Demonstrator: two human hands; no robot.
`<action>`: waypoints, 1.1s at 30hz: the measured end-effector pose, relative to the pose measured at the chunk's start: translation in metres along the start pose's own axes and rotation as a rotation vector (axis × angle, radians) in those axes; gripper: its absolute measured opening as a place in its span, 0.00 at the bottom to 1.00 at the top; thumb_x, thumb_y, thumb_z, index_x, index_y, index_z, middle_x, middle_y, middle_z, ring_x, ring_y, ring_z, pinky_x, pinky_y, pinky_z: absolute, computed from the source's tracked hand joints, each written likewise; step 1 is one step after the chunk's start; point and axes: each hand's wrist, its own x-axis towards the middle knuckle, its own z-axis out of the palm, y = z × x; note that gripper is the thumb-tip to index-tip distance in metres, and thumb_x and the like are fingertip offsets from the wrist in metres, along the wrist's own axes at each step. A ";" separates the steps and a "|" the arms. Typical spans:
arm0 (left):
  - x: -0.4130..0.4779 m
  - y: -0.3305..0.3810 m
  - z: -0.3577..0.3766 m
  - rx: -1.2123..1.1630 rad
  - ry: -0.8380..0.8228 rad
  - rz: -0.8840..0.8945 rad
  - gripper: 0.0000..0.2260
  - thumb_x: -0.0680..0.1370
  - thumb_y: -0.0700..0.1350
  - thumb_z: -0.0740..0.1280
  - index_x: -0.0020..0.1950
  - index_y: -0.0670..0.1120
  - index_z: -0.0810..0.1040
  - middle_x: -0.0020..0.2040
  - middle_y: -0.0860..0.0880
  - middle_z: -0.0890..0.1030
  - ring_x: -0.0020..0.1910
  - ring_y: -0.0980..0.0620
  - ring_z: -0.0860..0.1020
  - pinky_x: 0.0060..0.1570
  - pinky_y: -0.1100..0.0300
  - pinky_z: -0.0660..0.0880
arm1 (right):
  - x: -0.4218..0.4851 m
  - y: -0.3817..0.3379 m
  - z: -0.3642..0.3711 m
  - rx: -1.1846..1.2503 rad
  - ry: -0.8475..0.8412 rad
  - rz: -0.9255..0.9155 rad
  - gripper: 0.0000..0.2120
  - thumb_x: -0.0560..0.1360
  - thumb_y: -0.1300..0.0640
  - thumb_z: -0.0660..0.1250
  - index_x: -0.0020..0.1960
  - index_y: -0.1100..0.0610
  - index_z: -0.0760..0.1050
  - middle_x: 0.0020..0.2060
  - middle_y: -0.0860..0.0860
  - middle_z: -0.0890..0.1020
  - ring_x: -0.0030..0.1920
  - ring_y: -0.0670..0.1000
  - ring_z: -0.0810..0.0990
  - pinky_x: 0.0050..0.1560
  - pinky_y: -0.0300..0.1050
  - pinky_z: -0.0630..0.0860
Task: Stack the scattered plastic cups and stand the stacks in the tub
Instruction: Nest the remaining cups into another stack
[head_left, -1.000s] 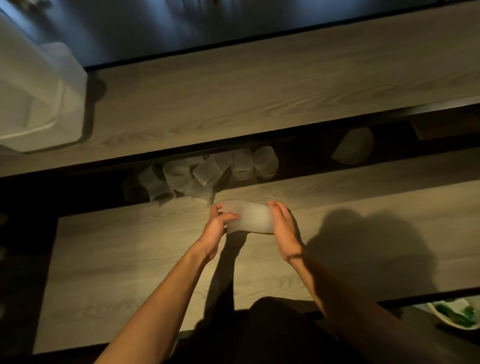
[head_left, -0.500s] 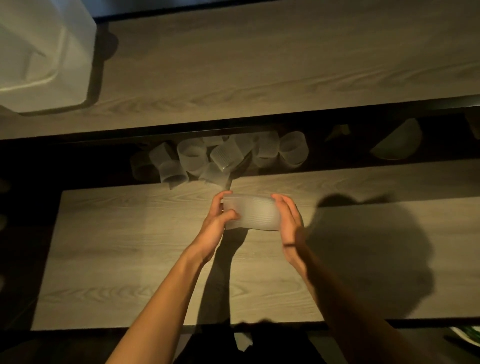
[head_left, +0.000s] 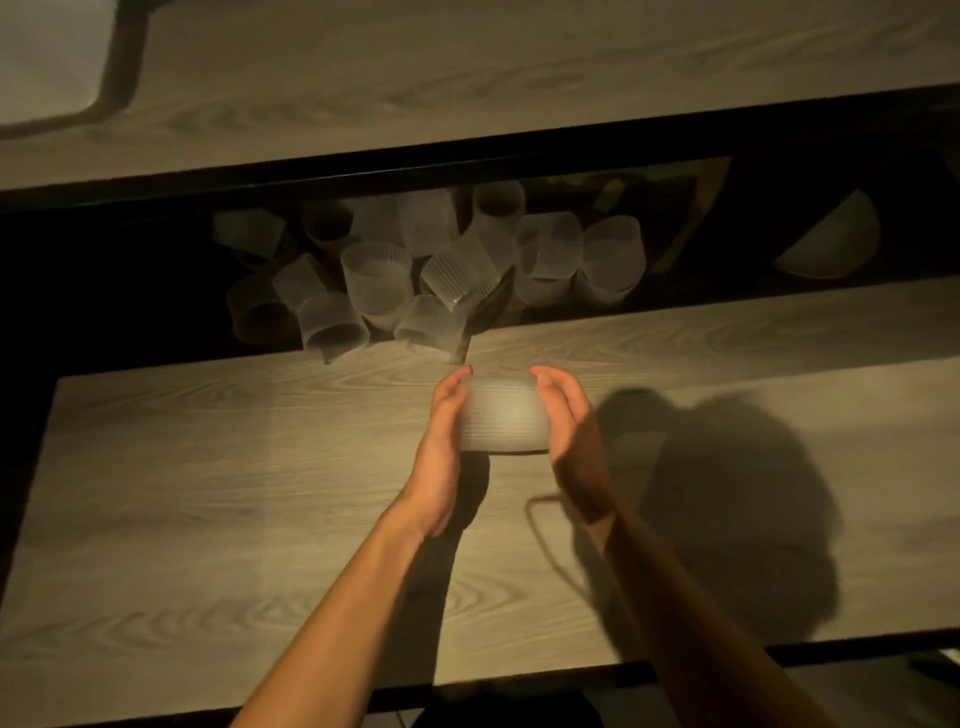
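Observation:
A short stack of translucent ribbed plastic cups (head_left: 504, 415) lies sideways between my hands, just above the near wooden board (head_left: 260, 493). My left hand (head_left: 441, 447) presses flat against the stack's left end with its fingers straight. My right hand (head_left: 571, 431) cups the right end, fingers curved round it. Several loose cups (head_left: 415, 270) lie jumbled on the dark lower level beyond the board's far edge. The white tub (head_left: 47, 62) shows only as a corner at the top left, on the far wooden surface.
A white bowl (head_left: 831, 239) sits on the dark lower level at the right. A black rail (head_left: 467, 150) divides the far wooden surface from the gap. My shadow falls across the right half of the near board.
The view has dropped and closed in, so the tub has slid almost out at the top left. My left hand has flattened against the stack's end, and the stack looks shorter.

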 end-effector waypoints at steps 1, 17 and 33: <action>-0.004 -0.004 0.001 0.016 0.001 0.009 0.25 0.79 0.59 0.58 0.75 0.51 0.67 0.71 0.49 0.71 0.69 0.51 0.71 0.69 0.56 0.67 | -0.003 -0.001 0.003 -0.013 0.012 -0.027 0.13 0.85 0.58 0.57 0.66 0.60 0.74 0.54 0.46 0.79 0.47 0.30 0.78 0.43 0.24 0.71; 0.058 0.002 -0.034 1.097 0.477 0.523 0.39 0.75 0.63 0.70 0.80 0.49 0.59 0.80 0.44 0.58 0.78 0.45 0.58 0.76 0.45 0.61 | 0.003 0.018 0.029 0.207 0.272 -0.020 0.12 0.84 0.49 0.58 0.64 0.51 0.74 0.52 0.48 0.78 0.49 0.48 0.78 0.40 0.38 0.74; 0.000 -0.020 -0.072 0.303 0.076 0.452 0.21 0.77 0.49 0.60 0.71 0.56 0.68 0.56 0.69 0.77 0.53 0.68 0.76 0.50 0.71 0.73 | 0.010 0.012 0.021 0.158 0.083 -0.124 0.12 0.79 0.44 0.61 0.59 0.45 0.76 0.49 0.43 0.79 0.45 0.41 0.81 0.45 0.42 0.78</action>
